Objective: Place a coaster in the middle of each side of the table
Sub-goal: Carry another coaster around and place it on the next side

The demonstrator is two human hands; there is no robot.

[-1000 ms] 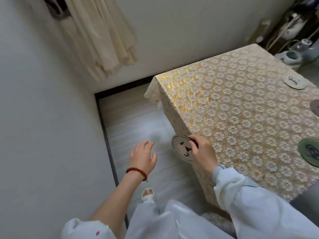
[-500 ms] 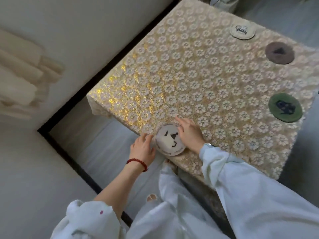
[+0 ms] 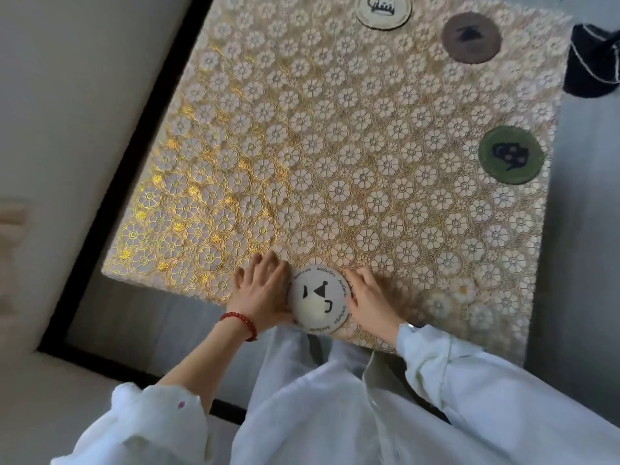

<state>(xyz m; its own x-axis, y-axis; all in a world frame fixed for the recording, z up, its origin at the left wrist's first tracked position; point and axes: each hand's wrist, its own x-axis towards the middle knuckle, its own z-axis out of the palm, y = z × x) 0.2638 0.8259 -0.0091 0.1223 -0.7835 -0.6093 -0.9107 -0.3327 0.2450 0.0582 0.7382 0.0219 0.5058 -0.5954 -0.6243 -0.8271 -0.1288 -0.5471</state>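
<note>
Fingers [image 3: 265, 263] of the left hand [image 3: 260, 293] are lying loosely spread on the tablecloth [image 3: 335, 146], with the palm side pressing against the left rim of the white coaster [image 3: 318, 298]. Those of the right hand [image 3: 370, 297] are lying close together, flat on the cloth, and touching the coaster's right rim, so both hands are bracketing it without lifting it. That coaster is sitting flat at the near edge of the table [image 3: 523, 344], roughly midway along that side and slightly overhanging toward the person. Its rim is carrying the word "Aesthetics" repeated around the circle, and black brush-like marks are filling its centre.

A red bead bracelet [image 3: 240, 322] is circling the left wrist, and pale sleeves [image 3: 469, 391] are covering both forearms. The cloth is showing white flowers on gold lace. Three more coasters are resting on it: a cream one [image 3: 383, 10] with a dark, unreadable mark at the far edge, a brown one [image 3: 471, 36] just beside it toward the far right corner, and a green one [image 3: 511, 154] near the right edge. A dark garment [image 3: 593, 62] is lying just past the far right corner.
</note>
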